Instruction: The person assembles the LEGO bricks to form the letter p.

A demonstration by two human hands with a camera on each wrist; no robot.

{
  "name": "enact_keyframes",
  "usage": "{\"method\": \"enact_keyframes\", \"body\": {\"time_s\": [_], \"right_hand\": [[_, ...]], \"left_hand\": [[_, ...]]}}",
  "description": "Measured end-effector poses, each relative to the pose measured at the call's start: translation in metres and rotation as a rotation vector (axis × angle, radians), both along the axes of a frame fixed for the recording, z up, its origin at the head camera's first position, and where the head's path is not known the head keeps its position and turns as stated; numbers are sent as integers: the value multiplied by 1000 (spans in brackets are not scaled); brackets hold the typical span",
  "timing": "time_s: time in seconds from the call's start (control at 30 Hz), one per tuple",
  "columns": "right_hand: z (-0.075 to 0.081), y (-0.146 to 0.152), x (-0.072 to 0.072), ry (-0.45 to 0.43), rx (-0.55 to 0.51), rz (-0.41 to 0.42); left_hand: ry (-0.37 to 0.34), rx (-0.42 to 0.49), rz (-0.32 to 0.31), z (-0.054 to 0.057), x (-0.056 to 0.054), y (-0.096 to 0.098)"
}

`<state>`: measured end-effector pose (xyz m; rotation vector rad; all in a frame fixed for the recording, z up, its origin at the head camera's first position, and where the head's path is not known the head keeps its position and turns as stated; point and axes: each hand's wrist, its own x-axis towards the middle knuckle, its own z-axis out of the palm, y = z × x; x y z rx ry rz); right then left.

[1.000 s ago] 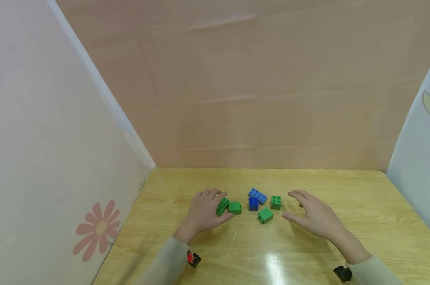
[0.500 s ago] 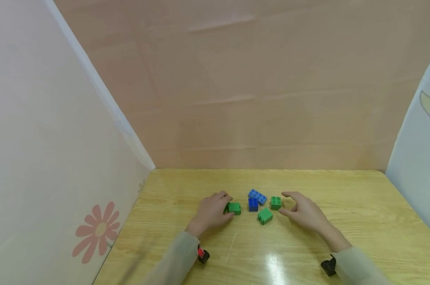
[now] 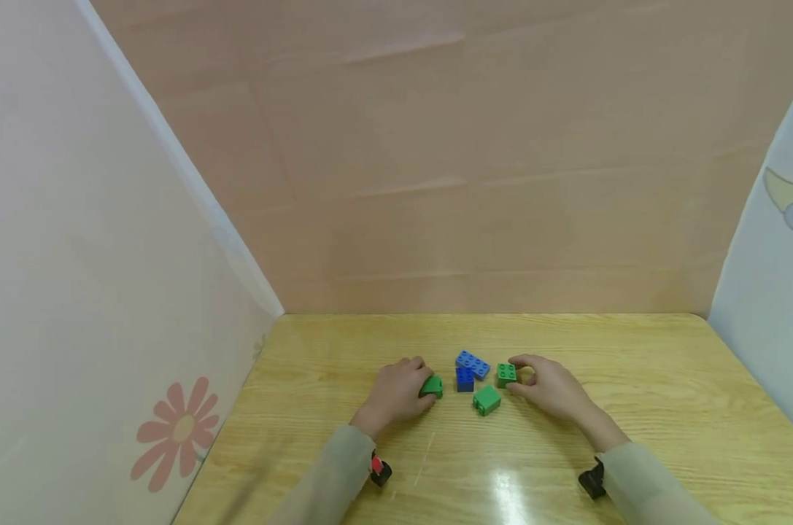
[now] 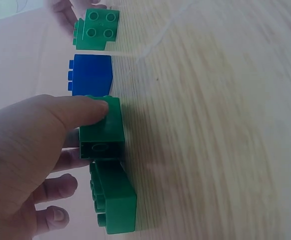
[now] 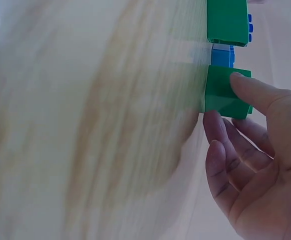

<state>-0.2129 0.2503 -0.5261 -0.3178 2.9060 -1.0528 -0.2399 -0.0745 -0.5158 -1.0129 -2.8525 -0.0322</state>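
My left hand (image 3: 396, 391) pinches a green brick (image 4: 103, 127), its thumb on one side and fingers behind; in the head view the hand partly covers this brick. A longer dark green brick (image 4: 118, 200) lies beside it, hidden under the hand in the head view. My right hand (image 3: 555, 390) pinches a green four-stud brick (image 3: 505, 375) between thumb and fingers at the right of the group. In the right wrist view the thumb lies on that brick's side (image 5: 223, 95). Both bricks appear to rest on the table.
Between the hands stand a dark blue brick (image 3: 465, 380) and a longer blue brick (image 3: 473, 363), touching or nearly so. Nearer me a green brick (image 3: 486, 400) lies on its side. The wooden table (image 3: 462, 467) ends at a brown back wall (image 3: 396, 219).
My left hand has moved right, over the dark green brick, and now grips the green brick beside it. The right hand has come left and closed its fingers on the four-stud brick.
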Motion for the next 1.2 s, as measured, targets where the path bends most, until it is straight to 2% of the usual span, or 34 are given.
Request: {"method": "enact_keyframes", "body": {"time_s": [0.23,0.47,0.57,0.73,0.87,1.2], "right_hand": [[0,-1,-3,-30,-67,13],[1,0,-2,-18,-54,21],[2,1,-1,-8,-50,20],[4,2,3,-5,-44,13],[6,3,7,-12,-52,8],[13,3,20,-14,-42,-4]], "left_hand": [[-2,18,-7,-1,2,0],[1,57,-30,-1,6,-2],[-14,100,-28,1,9,-2],[-58,188,-18,1,14,-2],[-107,249,-15,-4,17,-1],[-277,445,-1,-10,33,3]]}}
